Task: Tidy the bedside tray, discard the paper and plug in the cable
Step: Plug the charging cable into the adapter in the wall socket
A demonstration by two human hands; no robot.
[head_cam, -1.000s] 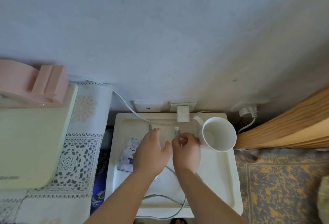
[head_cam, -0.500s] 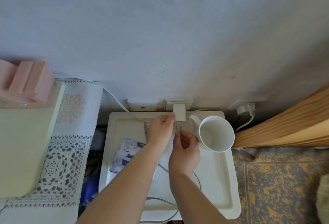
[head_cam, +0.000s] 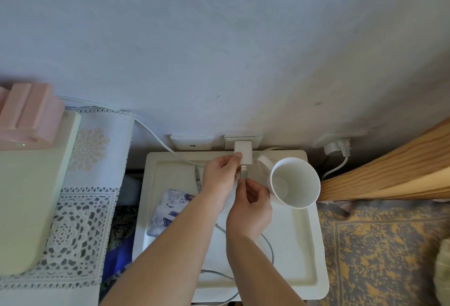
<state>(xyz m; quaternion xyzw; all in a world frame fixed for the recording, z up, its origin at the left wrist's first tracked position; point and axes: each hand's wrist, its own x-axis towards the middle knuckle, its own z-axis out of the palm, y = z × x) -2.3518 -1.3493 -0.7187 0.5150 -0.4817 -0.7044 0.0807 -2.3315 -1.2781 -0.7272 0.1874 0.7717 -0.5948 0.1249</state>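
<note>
A white tray (head_cam: 299, 257) sits below the wall sockets. A white charger block (head_cam: 243, 148) is plugged into the wall socket (head_cam: 255, 140) above it. My left hand (head_cam: 220, 179) pinches the lower left of the charger block. My right hand (head_cam: 250, 204) holds the USB plug (head_cam: 244, 171) of a grey cable (head_cam: 266, 242), its metal tip just under the block. The cable loops over the tray toward the front edge. A blue-and-white printed paper (head_cam: 170, 208) lies on the tray's left, partly under my left forearm. A white mug (head_cam: 293, 181) lies tilted at the tray's right rear.
A lace-covered surface (head_cam: 80, 220) at left carries a pale green appliance (head_cam: 29, 184) with a pink object (head_cam: 26, 113) on it. A second white cord (head_cam: 155, 135) runs along the wall. At right are another plug (head_cam: 337, 147), a wooden frame (head_cam: 389, 167) and a patterned rug (head_cam: 379, 252).
Both hands moved from the tray's middle up to the charger block. My left hand took hold of the block and my right hand brought the USB plug just beneath it.
</note>
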